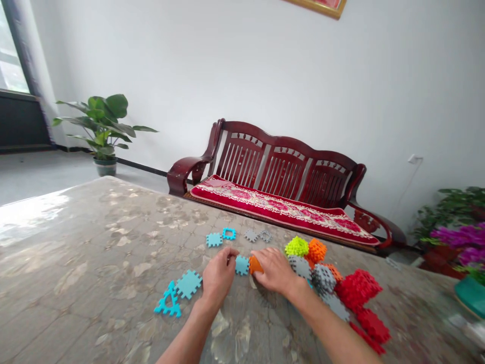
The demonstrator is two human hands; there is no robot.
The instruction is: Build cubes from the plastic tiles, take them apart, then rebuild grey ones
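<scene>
Blue tile [241, 265] in left hand [219, 275] pinch, orange tile [255, 265] in right hand [275, 270] pinch.

I find no writing, label, brand or number that I can read from here. The interlocking tiles [241, 265] on the surface [94, 242] look plain, and the framed picture [322, 5] is cropped
</scene>
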